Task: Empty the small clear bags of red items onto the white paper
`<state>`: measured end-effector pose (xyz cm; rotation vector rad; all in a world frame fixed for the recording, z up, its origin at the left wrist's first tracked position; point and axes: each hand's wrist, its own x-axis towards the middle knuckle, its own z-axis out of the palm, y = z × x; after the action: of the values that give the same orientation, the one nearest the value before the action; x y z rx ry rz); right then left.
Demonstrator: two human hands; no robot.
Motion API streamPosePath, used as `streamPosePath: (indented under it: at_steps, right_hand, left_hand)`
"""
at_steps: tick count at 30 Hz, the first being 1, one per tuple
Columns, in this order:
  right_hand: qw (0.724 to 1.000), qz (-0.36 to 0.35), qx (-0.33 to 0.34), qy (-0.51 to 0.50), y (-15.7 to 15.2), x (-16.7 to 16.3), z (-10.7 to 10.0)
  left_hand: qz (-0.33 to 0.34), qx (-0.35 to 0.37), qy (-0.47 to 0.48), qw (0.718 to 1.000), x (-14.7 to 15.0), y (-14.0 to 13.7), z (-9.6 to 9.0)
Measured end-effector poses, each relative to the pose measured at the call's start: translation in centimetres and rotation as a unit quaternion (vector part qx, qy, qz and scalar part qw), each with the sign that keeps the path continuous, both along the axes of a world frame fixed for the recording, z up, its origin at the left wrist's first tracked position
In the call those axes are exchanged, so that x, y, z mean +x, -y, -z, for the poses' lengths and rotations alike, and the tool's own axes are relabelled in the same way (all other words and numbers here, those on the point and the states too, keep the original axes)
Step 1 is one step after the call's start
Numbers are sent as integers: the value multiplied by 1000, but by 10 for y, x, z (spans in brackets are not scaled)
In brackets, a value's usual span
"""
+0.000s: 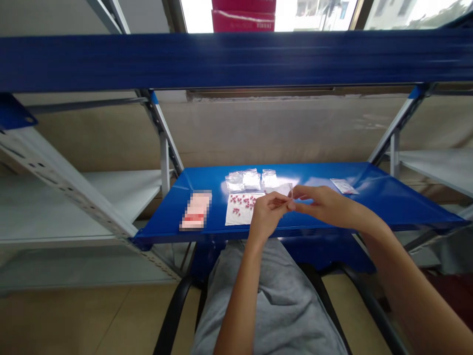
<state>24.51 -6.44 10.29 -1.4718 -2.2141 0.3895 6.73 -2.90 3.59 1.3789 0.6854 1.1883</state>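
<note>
My left hand [269,209] and my right hand [321,203] meet over the front half of the blue shelf, fingertips pinched together. Between them, the edge of a small clear plastic bag [291,189] stands up; its contents cannot be made out. Just left of my left hand, several small pink-red pieces [240,200] lie scattered on a white sheet [232,218], partly covered by that hand. Behind the sheet lie small clear zip bags [251,179], and another clear bag [269,176] is beside them.
A blurred pink-and-white rectangular item [196,211] lies on the left of the blue shelf [306,172]. At the right is a flat printed packet [344,186]. A thick blue beam [236,61] crosses above, with metal uprights [162,128] at the sides.
</note>
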Motion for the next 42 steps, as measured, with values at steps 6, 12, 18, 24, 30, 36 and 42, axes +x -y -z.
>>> streamPosePath:
  at_steps: [6,12,18,24,30,36,42]
  right_hand:
    - [989,98,-54,-99,-27,-58,-11]
    - [921,132,-68,-361,-25,-87,46]
    - [916,62,-87,-387,-24,-82,58]
    - [915,47,-90,-391,-26,-83,60]
    - [913,37,-93,-396,-25,-84,59]
    - [949,79,18,-306,-21,-90,56]
    - [960,83,101,-249,-16,-100,51]
  left_hand:
    - [-101,21,30,994,-25,-7,2]
    - [-117,21,-45,992,-50,-18,14]
    - [-29,-7,-45,999,-64,-18,14]
    - [-19,-8,-42,999,-71,-15,10]
    - [-15,21,-64,998,-73,-12,7]
    - [-117,79,-106,984,-63,-7,-1]
    - [-202,100,-100,969,-57,-3,-4]
